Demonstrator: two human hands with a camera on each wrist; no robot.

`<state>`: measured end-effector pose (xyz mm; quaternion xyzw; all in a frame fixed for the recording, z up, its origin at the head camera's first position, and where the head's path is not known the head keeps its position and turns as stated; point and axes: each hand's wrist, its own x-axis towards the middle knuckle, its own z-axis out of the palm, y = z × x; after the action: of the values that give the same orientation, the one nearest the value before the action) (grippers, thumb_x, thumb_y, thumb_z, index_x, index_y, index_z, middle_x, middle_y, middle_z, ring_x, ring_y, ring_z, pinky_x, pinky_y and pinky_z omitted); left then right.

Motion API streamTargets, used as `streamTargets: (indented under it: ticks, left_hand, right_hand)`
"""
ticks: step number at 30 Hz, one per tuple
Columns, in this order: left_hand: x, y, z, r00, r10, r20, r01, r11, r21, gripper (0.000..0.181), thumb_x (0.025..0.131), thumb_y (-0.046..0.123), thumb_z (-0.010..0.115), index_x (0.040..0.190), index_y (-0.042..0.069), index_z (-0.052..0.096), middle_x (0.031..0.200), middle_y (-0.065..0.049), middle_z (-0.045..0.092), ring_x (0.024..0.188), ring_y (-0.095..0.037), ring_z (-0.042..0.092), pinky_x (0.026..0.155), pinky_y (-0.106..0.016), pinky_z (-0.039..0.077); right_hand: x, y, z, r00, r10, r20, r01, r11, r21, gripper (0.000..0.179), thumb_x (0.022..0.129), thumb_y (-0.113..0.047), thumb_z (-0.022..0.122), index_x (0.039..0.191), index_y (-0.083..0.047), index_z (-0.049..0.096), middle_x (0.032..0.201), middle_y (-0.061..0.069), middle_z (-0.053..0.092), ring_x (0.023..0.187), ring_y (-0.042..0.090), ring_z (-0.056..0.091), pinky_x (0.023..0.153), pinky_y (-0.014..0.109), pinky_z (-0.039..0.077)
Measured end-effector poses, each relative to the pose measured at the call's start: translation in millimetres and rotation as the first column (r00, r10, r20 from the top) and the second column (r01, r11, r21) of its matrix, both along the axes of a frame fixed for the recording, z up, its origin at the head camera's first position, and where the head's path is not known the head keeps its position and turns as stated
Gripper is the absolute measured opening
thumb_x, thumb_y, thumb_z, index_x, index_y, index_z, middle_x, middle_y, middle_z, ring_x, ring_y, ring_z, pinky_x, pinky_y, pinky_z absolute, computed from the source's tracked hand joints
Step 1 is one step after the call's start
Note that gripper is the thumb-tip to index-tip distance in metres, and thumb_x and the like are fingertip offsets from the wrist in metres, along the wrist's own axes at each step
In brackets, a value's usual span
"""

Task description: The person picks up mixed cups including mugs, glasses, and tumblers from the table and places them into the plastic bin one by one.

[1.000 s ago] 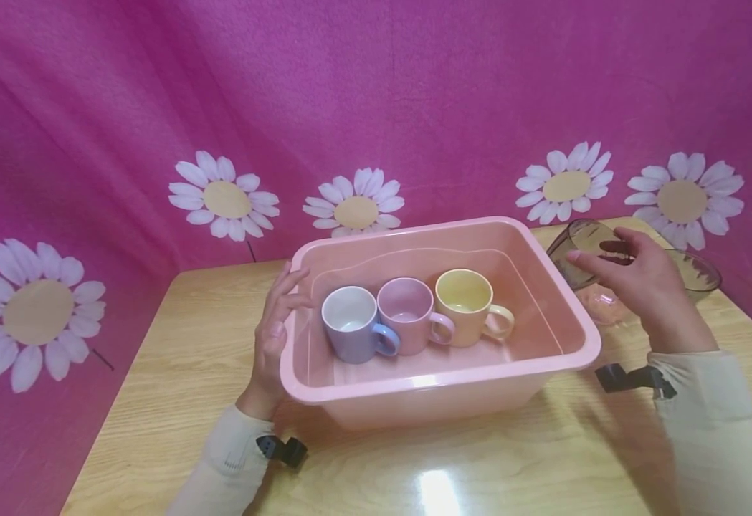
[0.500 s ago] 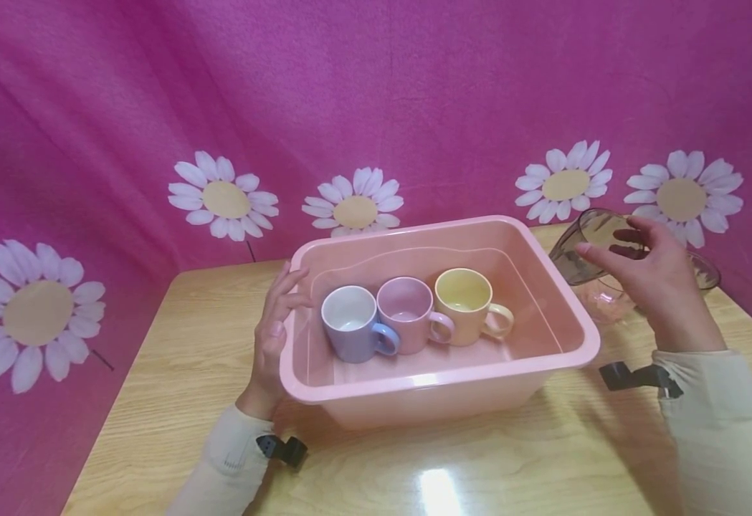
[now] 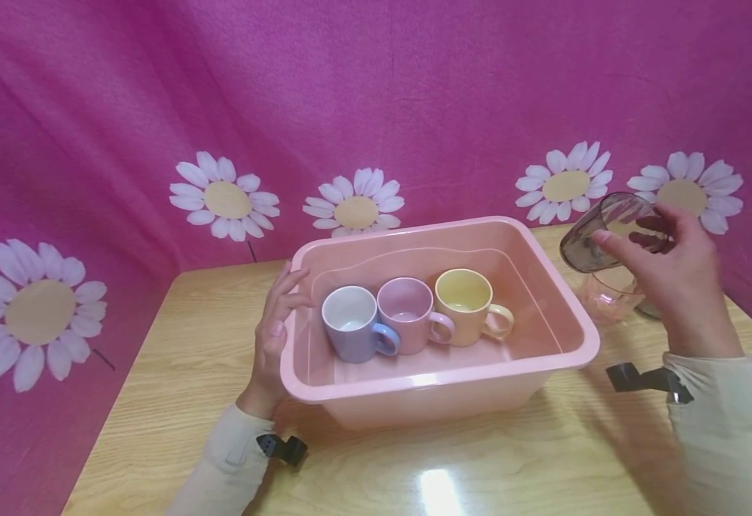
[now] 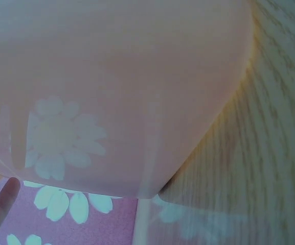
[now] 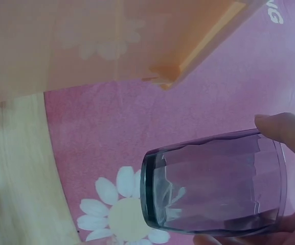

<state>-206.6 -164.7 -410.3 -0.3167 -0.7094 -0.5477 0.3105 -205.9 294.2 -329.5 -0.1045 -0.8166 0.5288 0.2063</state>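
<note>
My right hand (image 3: 688, 283) grips a smoky grey glass tumbler (image 3: 583, 242) near its mouth, between thumb and fingers. The tumbler is tilted, base toward the tub, and raised in the air; in the right wrist view the tumbler (image 5: 208, 186) looks faceted inside. My left hand (image 3: 269, 344) holds the left rim of a pink plastic tub (image 3: 382, 390), fingers over the edge and thumb outside. Inside the tub, upright in a row, stand a blue mug (image 3: 353, 346), a pink mug (image 3: 406, 333) and a yellow mug (image 3: 462, 328), handles to the right.
A pink clear glass (image 3: 598, 304) stands on the wooden table (image 3: 175, 358) just right of the tub. Behind my right hand, part of another dark glass (image 3: 649, 309) shows. A magenta cloth (image 3: 414, 107) with white daisies hangs at the back.
My right hand has lifted the grey tumbler up and slightly to the right, uncovering more of the pink glass. The left hand, tub and mugs have stayed in place.
</note>
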Motion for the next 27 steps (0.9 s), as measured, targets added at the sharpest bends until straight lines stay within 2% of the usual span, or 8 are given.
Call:
streamTargets:
  ticks: [6,10,13,17,20,27]
  left_hand:
    - [-0.2,-0.2,-0.2,1.000,0.001,-0.014,-0.001,1.000,0.004,0.052,0.095,0.039,0.026,0.099,-0.004,0.055,0.139,-0.022,0.045,0.142,-0.040,0.019,0.117,-0.048,0.011]
    - [-0.2,0.0,-0.5,1.000,-0.003,-0.018,0.003,1.000,0.005,0.053,0.095,0.039,0.026,0.099,-0.005,0.055,0.139,-0.022,0.045,0.143,-0.039,0.019,0.117,-0.049,0.011]
    - [-0.6,0.4,-0.3,1.000,-0.005,-0.023,0.006,1.000,0.007,0.052,0.095,0.039,0.026,0.099,-0.004,0.055,0.139,-0.023,0.045,0.143,-0.039,0.019,0.117,-0.049,0.011]
    - [-0.7,1.0,0.9,0.999,-0.012,-0.036,0.012,1.000,0.011,0.052,0.095,0.037,0.026,0.099,-0.005,0.055,0.139,-0.023,0.045,0.142,-0.039,0.020,0.117,-0.050,0.011]
    - [-0.2,1.2,1.7,0.999,-0.014,-0.044,0.015,1.000,0.013,0.050,0.094,0.035,0.026,0.099,-0.005,0.055,0.139,-0.022,0.046,0.142,-0.040,0.021,0.117,-0.051,0.011]
    - [-0.3,1.7,1.3,0.999,-0.012,-0.050,0.013,1.000,0.011,0.049,0.094,0.034,0.025,0.099,-0.005,0.055,0.139,-0.021,0.047,0.142,-0.038,0.021,0.116,-0.052,0.011]
  right_hand:
    - [4.3,-5,6.6,0.999,-0.026,-0.044,0.024,0.999,-0.040,0.079,0.078,-0.024,0.079,0.145,-0.020,0.039,0.122,-0.009,0.052,0.100,0.001,0.052,0.072,0.006,0.044]
    - [9.3,-10,11.3,0.991,-0.010,-0.134,-0.009,0.990,-0.138,0.073,0.076,-0.014,0.081,0.140,-0.020,0.046,0.117,-0.007,0.055,0.098,0.003,0.054,0.071,0.006,0.046]
    - [13.4,-14,15.8,0.970,0.030,-0.241,-0.099,0.955,-0.280,0.070,0.073,-0.004,0.081,0.135,-0.017,0.051,0.115,-0.003,0.059,0.098,0.008,0.059,0.071,0.007,0.049]
    - [18.4,-19,20.7,0.938,0.067,-0.340,-0.209,0.892,-0.400,0.071,0.072,0.004,0.079,0.134,-0.012,0.051,0.118,0.001,0.061,0.103,0.012,0.061,0.074,0.010,0.051]
    - [21.4,-21,22.7,0.933,0.075,-0.351,-0.227,0.881,-0.414,0.074,0.073,0.005,0.078,0.138,-0.011,0.047,0.123,0.002,0.058,0.108,0.013,0.059,0.076,0.010,0.051]
    - [28.6,-27,28.2,0.927,0.082,-0.366,-0.238,0.883,-0.404,0.076,0.073,0.007,0.077,0.139,-0.012,0.046,0.128,0.003,0.056,0.114,0.015,0.056,0.077,0.011,0.051]
